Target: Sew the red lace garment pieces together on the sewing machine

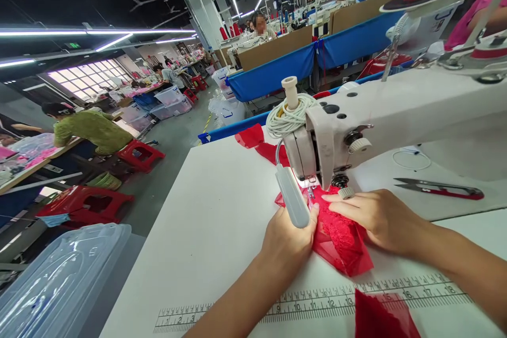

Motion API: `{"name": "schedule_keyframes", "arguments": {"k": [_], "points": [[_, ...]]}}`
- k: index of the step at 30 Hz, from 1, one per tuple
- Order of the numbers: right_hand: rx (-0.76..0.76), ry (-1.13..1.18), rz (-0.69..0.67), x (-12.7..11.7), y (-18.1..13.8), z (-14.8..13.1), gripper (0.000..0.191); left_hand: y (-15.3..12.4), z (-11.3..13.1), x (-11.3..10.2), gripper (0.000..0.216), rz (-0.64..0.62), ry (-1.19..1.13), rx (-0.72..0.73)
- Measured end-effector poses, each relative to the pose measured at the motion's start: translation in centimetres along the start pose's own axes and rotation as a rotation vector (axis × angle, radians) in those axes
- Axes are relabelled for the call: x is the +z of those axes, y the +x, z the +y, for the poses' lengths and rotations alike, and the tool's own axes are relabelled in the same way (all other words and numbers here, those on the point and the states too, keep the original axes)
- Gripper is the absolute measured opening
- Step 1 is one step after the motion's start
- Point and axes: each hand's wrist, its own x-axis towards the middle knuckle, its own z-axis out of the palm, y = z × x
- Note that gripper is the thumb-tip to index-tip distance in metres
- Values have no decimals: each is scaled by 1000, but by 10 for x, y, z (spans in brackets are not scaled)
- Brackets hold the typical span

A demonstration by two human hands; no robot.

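Red lace fabric [335, 232] with sheer mesh edges lies under the presser foot [311, 191] of a white sewing machine [415, 108]. My left hand [287, 232] grips the fabric's left side, its thumb along the cloth near the foot. A pale grey lamp [292, 198] on a bent neck hides most of that hand's fingers. From the right, my right hand [384, 219] holds the lace, index finger reaching toward the foot and the other fingers bent at the cloth's edge. Another red piece [382, 317] lies at the table's front edge.
Thread snips [441, 189] lie right of my right hand. A printed ruler [304, 303] runs along the white tabletop [206, 211]. More red fabric [251, 137] sits behind the machine head. A clear plastic bin [67, 269] stands left; a person in green [93, 129] sits beyond.
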Motion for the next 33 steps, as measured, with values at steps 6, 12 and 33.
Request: {"name": "schedule_keyframes", "arguments": {"k": [6,12,33], "points": [[27,20,14,-1,3,-3,30,1,1,-2,25,25,6,21],[20,7,38,-5,4,-5,30,0,0,-5,33,5,40,45],[22,14,39,0,2,-6,27,12,7,-30,28,-108,69,229]]}}
